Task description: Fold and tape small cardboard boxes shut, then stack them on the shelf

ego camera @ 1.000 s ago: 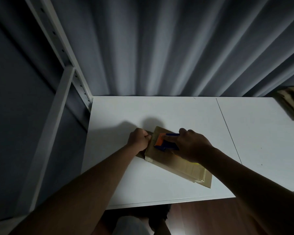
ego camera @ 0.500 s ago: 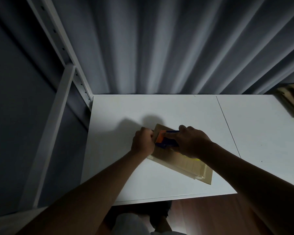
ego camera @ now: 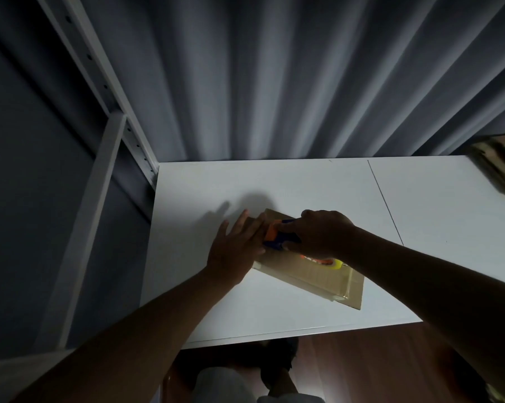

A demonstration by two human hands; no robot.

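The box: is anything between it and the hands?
Yes, for one hand. The right hand grips a tape dispenser that sits on the box, so the dispenser is between them. The left hand lies flat on the box's left end, with nothing between.

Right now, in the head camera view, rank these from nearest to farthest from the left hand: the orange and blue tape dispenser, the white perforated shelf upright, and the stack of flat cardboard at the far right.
1. Orange and blue tape dispenser: against the left hand, on the cardboard box.
2. White perforated shelf upright: off to the left, beyond the table's corner.
3. Stack of flat cardboard: far right edge.
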